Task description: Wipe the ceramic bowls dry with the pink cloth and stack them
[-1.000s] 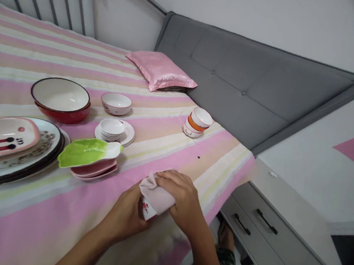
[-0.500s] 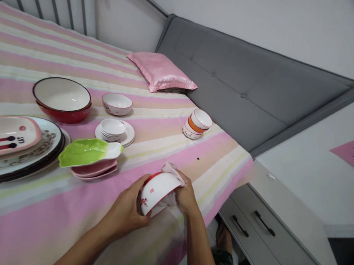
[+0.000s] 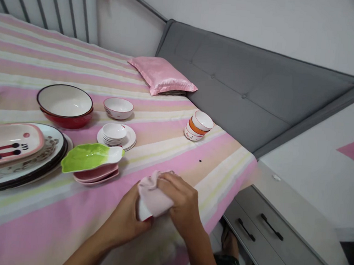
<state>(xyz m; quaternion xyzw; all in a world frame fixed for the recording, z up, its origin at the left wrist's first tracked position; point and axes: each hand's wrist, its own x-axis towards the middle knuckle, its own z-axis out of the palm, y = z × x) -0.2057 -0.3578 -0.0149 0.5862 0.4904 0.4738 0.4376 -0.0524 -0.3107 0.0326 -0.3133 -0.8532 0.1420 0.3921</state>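
My left hand (image 3: 127, 219) grips a small white bowl (image 3: 142, 214) from the left; only a sliver of the bowl shows. My right hand (image 3: 181, 202) presses a pale pink cloth (image 3: 153, 194) over the bowl, fingers curled on the cloth. Both hands hover just above the striped pink bedsheet (image 3: 175, 148) near the bed's front edge. A green leaf-shaped dish (image 3: 90, 158) on pink plates lies just to the left.
On the bed stand a red bowl (image 3: 65, 105), a small white bowl (image 3: 118, 108), saucers on a plate (image 3: 116, 134), stacked small bowls (image 3: 198, 125), large stacked plates (image 3: 15, 156) and a pink pillow (image 3: 161, 75). A grey headboard (image 3: 247, 93) and white drawers (image 3: 264, 233) are at right.
Half a second ago the bowl's white outside was exposed with the cloth behind it; now my right hand has swept the cloth back over the bowl, covering it.
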